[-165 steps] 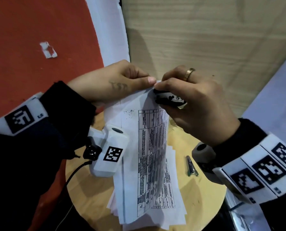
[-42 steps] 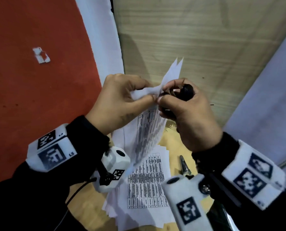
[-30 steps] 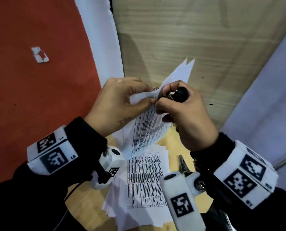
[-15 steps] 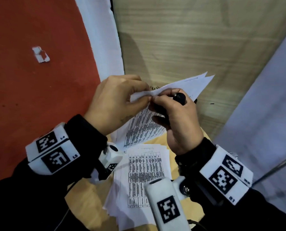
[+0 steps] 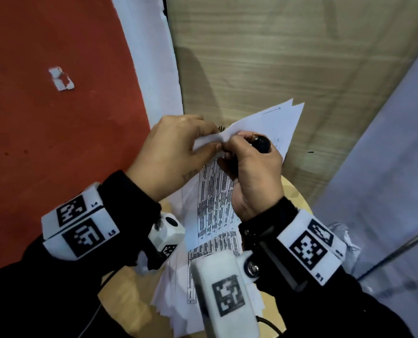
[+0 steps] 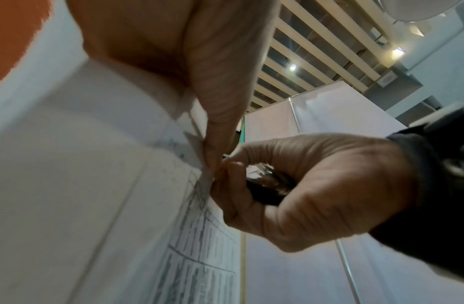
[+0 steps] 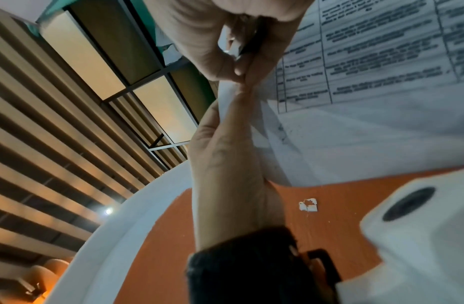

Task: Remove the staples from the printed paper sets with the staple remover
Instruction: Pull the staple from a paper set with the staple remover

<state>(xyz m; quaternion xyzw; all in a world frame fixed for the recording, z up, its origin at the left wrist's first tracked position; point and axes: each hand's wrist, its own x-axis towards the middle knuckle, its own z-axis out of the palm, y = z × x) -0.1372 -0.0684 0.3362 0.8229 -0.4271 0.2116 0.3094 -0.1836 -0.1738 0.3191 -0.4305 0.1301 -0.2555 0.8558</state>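
Observation:
I hold a stapled set of printed sheets [image 5: 212, 198] up over the round wooden table [image 5: 129, 303]. My left hand [image 5: 211, 142] pinches the set's top corner between thumb and fingers. My right hand [image 5: 229, 146] meets it at that same corner, curled round the black staple remover [image 5: 261, 143]. In the left wrist view the remover [image 6: 269, 185] shows metal inside the right fist, and my left thumb [image 6: 217, 127] presses on the sheet. The right wrist view shows the remover's dark edge [image 7: 254, 39] against the printed table on the page [image 7: 368, 61]. The staple itself is hidden.
A loose pile of printed sheets [image 5: 173, 291] lies on the table under my wrists. Behind stand a red wall [image 5: 44, 142] with a white scrap [image 5: 61, 79], a wooden panel [image 5: 276, 57] and a white partition [image 5: 386, 167]. Crumpled plastic [image 5: 344, 237] sits at the right.
Both hands stayed joined at the corner. My right wrist turned downward and the set's free corner swung from pointing up to pointing right.

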